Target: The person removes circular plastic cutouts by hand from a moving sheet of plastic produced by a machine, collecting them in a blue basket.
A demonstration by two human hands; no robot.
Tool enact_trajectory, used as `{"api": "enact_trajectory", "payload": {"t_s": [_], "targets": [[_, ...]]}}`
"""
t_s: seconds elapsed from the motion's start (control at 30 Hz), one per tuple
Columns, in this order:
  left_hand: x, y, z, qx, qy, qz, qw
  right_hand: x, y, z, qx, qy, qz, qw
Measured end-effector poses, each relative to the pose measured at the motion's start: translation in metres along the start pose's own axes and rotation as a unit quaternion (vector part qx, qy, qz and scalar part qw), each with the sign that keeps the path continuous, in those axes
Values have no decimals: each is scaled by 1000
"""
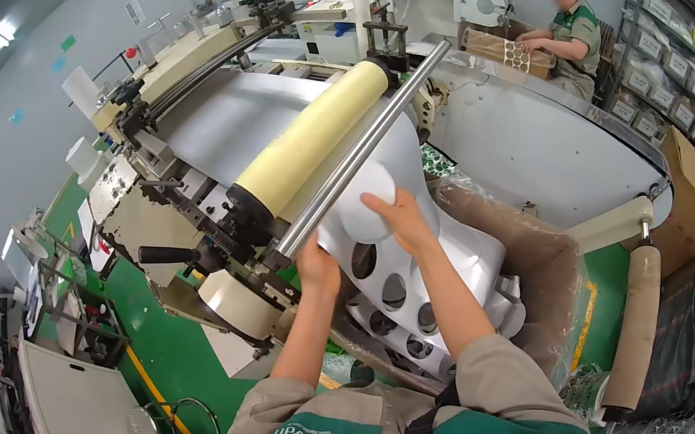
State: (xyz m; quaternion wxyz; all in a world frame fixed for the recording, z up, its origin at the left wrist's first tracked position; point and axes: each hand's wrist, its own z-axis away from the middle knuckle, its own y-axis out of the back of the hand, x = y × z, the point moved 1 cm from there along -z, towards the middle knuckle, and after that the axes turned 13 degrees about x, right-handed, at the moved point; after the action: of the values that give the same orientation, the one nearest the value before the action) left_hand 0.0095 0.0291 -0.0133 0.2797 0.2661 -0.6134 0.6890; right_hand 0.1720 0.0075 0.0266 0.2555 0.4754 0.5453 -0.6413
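Note:
A white sheet [470, 254] with rows of round holes hangs from under a shiny metal bar [364, 146] into a lined box. My right hand [405, 221] pinches a round white disc [363, 210] in front of the sheet, just below the bar. At the sheet's left edge, under the bar's near end, is my left hand [317, 267]. Its fingers are curled and partly hidden, closed around the edge of the sheet. Behind the bar lies a yellow roller [313, 141], with the smooth white web [232, 117] running up to it.
The large box [548, 276] with a plastic liner stands below the sheet. A black handle [164, 253] juts out at left. To the right are a brown roll [634, 331] and cardboard boxes [693, 189]. A co-worker [573, 36] sits at the back right, holding a sheet with round holes.

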Motion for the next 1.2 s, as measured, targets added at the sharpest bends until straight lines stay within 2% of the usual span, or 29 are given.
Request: {"api": "enact_trajectory", "payload": {"t_s": [0.07,0.17,0.27,0.3,0.43,0.5,0.53,0.57,0.6,0.7,0.73,0.83,0.93,1.07,1.1,1.2], "targets": [[0,-17,33,10,40,-42,998,4,-6,0,-42,10,83,996],[-10,-3,44,-1,109,-63,992,8,5,11,-34,-8,49,998],[2,-8,42,4,137,-22,990,37,48,10,90,-52,-76,992],[10,-10,42,33,100,-59,993,46,64,7,129,-45,-99,986],[18,-2,17,27,77,10,997,36,108,11,221,-49,-190,955],[19,1,4,50,56,42,996,16,109,16,179,-53,-218,958],[22,-2,1,4,56,80,995,6,105,17,155,-55,-218,962],[24,-6,-1,19,61,84,994,0,95,18,125,-50,-200,971],[27,-11,0,33,65,87,994,-9,79,19,105,-57,-170,978],[29,-21,7,-17,114,105,988,-12,42,14,46,-50,-143,987],[25,-23,11,-54,118,67,989,-10,32,11,33,-54,-143,988],[16,-22,38,-75,134,-46,987,2,9,8,2,-72,-94,993],[6,-10,55,-113,163,-87,976,10,6,19,-11,-78,-35,996],[-7,11,49,-129,167,-197,957,13,22,30,26,-88,-33,995],[1,-1,56,-113,158,-213,958,8,21,35,30,-69,-39,996],[7,-23,46,-33,11,-29,999,1,23,37,88,20,-2,996]]}}
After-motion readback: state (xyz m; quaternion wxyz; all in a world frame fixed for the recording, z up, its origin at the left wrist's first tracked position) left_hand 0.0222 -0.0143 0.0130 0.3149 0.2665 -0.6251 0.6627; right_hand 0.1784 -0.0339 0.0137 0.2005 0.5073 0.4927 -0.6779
